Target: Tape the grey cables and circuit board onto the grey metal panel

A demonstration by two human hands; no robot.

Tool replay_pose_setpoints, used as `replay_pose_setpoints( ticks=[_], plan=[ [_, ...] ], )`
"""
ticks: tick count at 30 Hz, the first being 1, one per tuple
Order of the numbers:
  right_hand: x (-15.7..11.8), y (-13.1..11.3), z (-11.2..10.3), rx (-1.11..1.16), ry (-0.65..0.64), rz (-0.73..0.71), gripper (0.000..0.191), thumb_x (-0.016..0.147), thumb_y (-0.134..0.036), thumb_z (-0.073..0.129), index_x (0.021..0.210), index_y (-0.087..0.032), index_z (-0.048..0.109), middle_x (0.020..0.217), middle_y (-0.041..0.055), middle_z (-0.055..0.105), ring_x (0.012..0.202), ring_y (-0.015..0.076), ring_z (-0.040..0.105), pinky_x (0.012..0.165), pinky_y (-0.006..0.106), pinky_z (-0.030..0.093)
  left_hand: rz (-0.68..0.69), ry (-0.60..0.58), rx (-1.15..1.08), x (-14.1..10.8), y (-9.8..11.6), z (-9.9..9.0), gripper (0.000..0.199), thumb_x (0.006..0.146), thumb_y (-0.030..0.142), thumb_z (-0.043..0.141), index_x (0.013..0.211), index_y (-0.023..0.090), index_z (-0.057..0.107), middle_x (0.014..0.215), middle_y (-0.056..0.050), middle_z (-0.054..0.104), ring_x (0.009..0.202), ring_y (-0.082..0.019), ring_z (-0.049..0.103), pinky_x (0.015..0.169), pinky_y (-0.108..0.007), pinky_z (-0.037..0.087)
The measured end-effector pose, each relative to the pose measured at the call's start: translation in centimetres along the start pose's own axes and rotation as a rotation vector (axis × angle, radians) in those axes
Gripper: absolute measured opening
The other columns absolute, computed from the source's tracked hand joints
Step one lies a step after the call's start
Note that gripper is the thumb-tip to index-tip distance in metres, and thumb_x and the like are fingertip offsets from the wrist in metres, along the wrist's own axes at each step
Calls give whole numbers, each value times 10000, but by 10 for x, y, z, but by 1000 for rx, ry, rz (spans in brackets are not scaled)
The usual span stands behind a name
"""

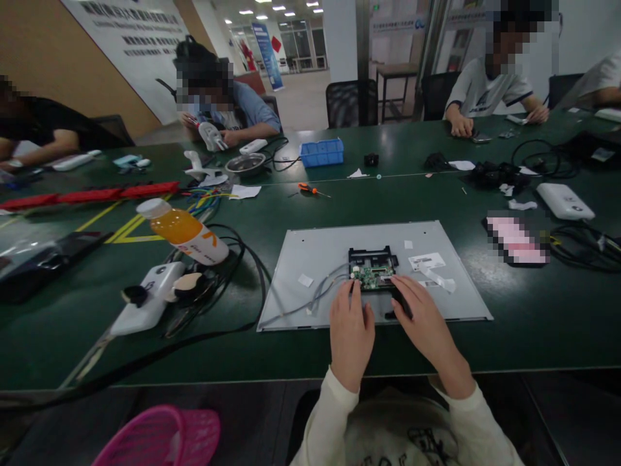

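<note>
A light grey metal panel (320,249) lies flat on the table before me. On it sits a green circuit board (371,277) in a black bracket (369,252). The fingers of my left hand (352,330) are on the board's near left corner, by a white connector. My right hand (424,317) has its fingertips on the near right edge, its thumb beside a black part of the bracket. Both hands grip the board by its near corners; the exact contact under the fingers is hidden. Grey cables (323,288) run leftward from the board across the panel.
Left of the panel, an orange drink bottle (187,233) leans over a white device (148,301) and black cables. Beyond are an orange screwdriver (313,190) and a blue basket (321,153). A phone (517,239) lies right. Several people sit around the table.
</note>
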State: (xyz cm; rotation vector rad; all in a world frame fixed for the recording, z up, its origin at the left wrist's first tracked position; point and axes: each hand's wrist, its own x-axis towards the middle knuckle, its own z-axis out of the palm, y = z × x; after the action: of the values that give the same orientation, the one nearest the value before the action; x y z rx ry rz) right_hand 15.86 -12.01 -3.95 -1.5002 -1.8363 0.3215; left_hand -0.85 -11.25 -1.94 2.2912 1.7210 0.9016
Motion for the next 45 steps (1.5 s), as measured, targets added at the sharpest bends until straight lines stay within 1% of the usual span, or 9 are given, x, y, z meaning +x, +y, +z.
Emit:
replay_pose_setpoints(
  ticks=[12, 17, 20, 23, 27, 32, 38, 42, 45],
  plan=[
    [-4, 1, -1, -21, 18, -25, 504, 945, -314, 409, 1446, -279, 375, 1403, 95, 501, 1339, 282, 420, 1087, 550, 394, -41, 52, -13, 1, -2, -15, 415, 946, 182, 437, 1360, 176, 416, 1376, -128, 478, 1313, -244, 442, 1092, -444, 393],
    [-7, -1, -4, -33, 26, -22, 485, 942, -315, 415, 1427, -291, 403, 1383, 87, 520, 1338, 287, 420, 1088, 556, 389, -85, 65, 17, 35, -43, -54, 322, 921, 165, 427, 1221, 166, 545, 1234, -108, 550, 1125, -224, 571, 1010, -387, 455],
    [-8, -2, -5, -42, 38, -12, 461, 944, -317, 413, 1402, -280, 437, 1371, 88, 528, 1339, 284, 418, 1090, 545, 393, -145, -40, 101, 62, -79, -70, 315, 871, 153, 443, 1147, 152, 595, 1168, -104, 565, 902, -199, 631, 931, -386, 485],
    [-8, -1, -6, -53, 55, -16, 434, 946, -310, 411, 1374, -263, 470, 1353, 97, 540, 1323, 280, 434, 1087, 539, 396, -153, -190, 81, 78, -108, -72, 305, 828, 175, 465, 1091, 147, 615, 1101, -88, 577, 761, -162, 614, 881, -360, 495],
    [-7, -1, -6, -70, 56, -31, 403, 946, -296, 416, 1332, -224, 506, 1331, 110, 554, 1305, 277, 450, 1074, 539, 406, -153, -255, 56, 82, -122, -64, 264, 769, 186, 496, 998, 156, 625, 962, -66, 600, 754, -173, 607, 828, -325, 489],
    [-7, -1, -8, -84, 46, -39, 374, 942, -279, 426, 1289, -194, 536, 1328, 119, 555, 1303, 266, 450, 1069, 517, 417, -156, -296, 30, 84, -122, -61, 138, 768, 235, 508, 828, 191, 624, 801, -35, 650, 734, -198, 618, 734, -310, 468],
    [-8, -2, -8, -87, 48, -46, 339, 945, -277, 428, 1246, -199, 563, 1313, 120, 564, 1298, 269, 456, 1060, 518, 424, -211, -252, -61, 82, -117, -70, 166, 767, 260, 542, 850, 204, 675, 759, -23, 687, 741, -196, 656, 714, -293, 487],
    [-9, 0, -7, -93, 50, -55, 320, 942, -275, 437, 1217, -198, 580, 1301, 120, 571, 1296, 266, 456, 1063, 508, 424, -214, -101, -438, 72, -83, -67, 172, 790, 299, 575, 872, 183, 672, 825, -33, 713, 754, -183, 686, 710, -273, 525],
    [-10, 1, -6, -105, 50, -55, 311, 939, -275, 444, 1200, -191, 591, 1305, 123, 568, 1299, 268, 449, 1072, 505, 417, -199, -124, -474, 64, -52, -55, 134, 809, 281, 573, 815, 185, 666, 756, -20, 705, 687, -168, 680, 679, -266, 519]
  ],
)
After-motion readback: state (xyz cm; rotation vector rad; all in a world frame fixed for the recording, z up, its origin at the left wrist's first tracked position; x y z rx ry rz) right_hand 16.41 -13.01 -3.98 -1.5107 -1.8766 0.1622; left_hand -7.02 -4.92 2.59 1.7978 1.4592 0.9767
